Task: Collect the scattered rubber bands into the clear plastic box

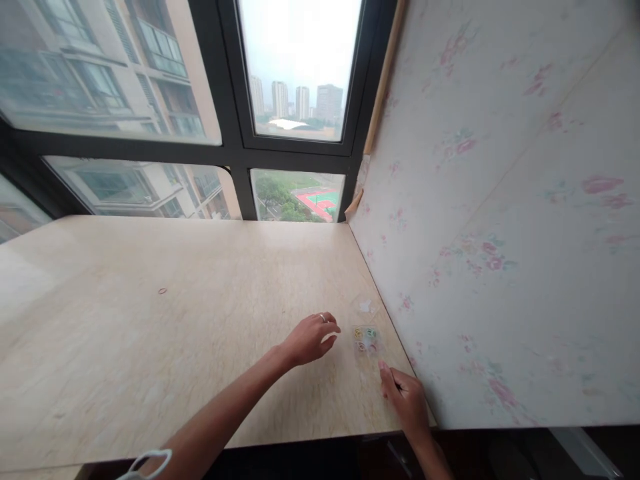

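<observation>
A small clear plastic compartment box (pixel 367 353) stands on the marble-patterned sill near the wall. Its clear lid (pixel 366 307) is raised on the far side. Small elastic bands (pixel 371 333) in green, yellow and reddish tones lie in separate compartments. My left hand (pixel 313 337), with a ring on one finger, hovers just left of the box, its fingers slightly bent and apart with nothing between them. Close to the box's near right corner, my right hand (pixel 406 399) is closed, thumb against curled fingers. Whatever it may hold is hidden.
One reddish elastic band (pixel 162 291) lies far left on the sill (pixel 240 273). A flower-papered wall (pixel 480 287) bounds the right side. Dark-framed windows (pixel 295 152) rise behind. A pale loop (pixel 150 460) shows by my left forearm at the sill's front edge.
</observation>
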Available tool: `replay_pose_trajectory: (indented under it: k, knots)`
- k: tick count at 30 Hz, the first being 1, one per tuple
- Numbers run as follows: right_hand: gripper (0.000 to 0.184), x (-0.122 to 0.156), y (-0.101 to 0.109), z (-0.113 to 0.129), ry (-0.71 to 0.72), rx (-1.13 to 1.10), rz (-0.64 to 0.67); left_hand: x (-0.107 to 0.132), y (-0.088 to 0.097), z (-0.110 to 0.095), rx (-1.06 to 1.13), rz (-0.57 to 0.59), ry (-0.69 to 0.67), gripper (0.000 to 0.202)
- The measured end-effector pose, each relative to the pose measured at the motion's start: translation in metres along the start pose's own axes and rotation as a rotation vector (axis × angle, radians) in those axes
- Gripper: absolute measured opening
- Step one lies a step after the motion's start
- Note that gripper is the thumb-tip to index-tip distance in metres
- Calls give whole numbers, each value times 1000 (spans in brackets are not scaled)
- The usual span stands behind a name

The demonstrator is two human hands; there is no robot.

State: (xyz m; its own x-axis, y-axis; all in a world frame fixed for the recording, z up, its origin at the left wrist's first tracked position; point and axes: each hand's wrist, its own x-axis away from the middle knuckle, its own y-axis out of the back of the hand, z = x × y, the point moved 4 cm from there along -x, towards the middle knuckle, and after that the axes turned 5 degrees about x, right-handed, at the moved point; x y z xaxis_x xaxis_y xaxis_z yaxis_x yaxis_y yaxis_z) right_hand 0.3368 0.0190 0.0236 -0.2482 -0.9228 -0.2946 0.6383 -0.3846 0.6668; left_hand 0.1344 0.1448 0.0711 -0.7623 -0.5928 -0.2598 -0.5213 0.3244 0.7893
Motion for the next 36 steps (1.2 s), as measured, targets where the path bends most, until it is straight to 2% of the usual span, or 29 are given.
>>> replay_pose_trajectory:
  k: [4,7,11,15,19,24,26,29,31,36]
  knots:
    - [54,1,-2,14,-46,-95,-4,47,8,20,79,-122,171,20]
    - [54,-3,-16,45,21,-154,12,82,14,30,112,-211,241,20]
    - [55,-22,-53,115,236,-212,112,124,27,41,85,-336,279,20]
    - [54,-51,-106,195,448,-255,261,154,37,49,87,-475,363,20]
    - [47,-80,-181,269,598,-129,462,162,37,49,68,-517,397,21]
    - [16,-105,-282,344,760,-17,662,161,35,55,150,-548,460,18]
    - [25,-111,-318,366,796,78,719,161,34,59,173,-547,502,16]
    - [36,-116,-361,388,822,258,772,162,32,64,193,-535,564,14]
    - [36,-117,-383,397,837,376,793,163,32,64,226,-526,578,16]
    - [31,-120,-415,407,916,577,805,163,37,64,316,-535,622,17]
